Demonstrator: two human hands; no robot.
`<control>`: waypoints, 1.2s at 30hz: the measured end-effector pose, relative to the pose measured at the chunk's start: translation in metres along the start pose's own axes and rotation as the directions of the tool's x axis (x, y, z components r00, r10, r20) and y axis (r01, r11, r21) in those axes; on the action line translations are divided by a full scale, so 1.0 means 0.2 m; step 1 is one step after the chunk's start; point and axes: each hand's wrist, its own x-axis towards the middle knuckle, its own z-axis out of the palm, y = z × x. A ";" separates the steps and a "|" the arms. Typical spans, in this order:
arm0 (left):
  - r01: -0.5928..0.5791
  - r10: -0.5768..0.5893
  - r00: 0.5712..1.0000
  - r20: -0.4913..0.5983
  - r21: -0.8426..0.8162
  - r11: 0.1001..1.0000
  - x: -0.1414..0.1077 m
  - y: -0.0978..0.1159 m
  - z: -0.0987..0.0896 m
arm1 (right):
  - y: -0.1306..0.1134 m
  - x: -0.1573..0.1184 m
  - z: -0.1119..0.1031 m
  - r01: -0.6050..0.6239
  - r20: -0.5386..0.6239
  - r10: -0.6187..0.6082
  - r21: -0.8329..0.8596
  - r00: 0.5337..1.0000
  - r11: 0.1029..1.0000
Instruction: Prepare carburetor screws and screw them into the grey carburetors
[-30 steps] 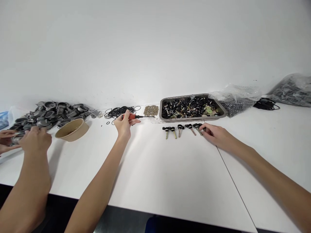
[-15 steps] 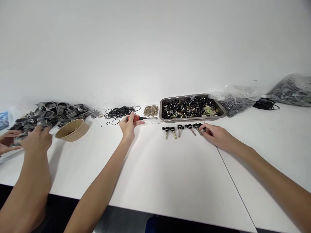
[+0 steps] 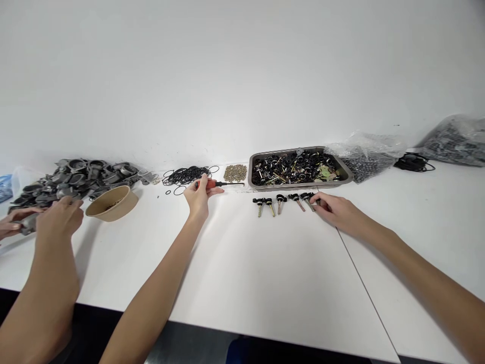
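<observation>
My left hand (image 3: 199,197) is closed round the red handle of a screwdriver (image 3: 212,185), whose dark shaft points right, with its tip just below a pile of small brass-coloured parts (image 3: 235,173). Several black-headed parts with metal stems (image 3: 279,203) lie in a row on the white table. At the right end of that row, my right hand (image 3: 329,206) has its fingers closed on a black-headed part, mostly hidden by them. Behind the row stands a metal tray (image 3: 301,187) full of similar parts.
Black rings (image 3: 187,175) lie left of the brass parts. A tan bowl (image 3: 121,206) and grey housings (image 3: 78,174) are further left, where another person's hands (image 3: 60,215) hold a grey part. Plastic bags (image 3: 367,156) and a black bundle (image 3: 413,162) lie right.
My left hand and the screwdriver have shifted very slightly left. The other person's hands have moved a little with the grey part. My right hand looks unchanged.
</observation>
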 end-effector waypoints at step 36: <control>0.002 -0.002 1.000 0.003 0.004 1.000 -0.01 0.01 0.00 | 0.00 -0.01 0.00 -0.023 0.009 0.023 -0.005 1.000 1.000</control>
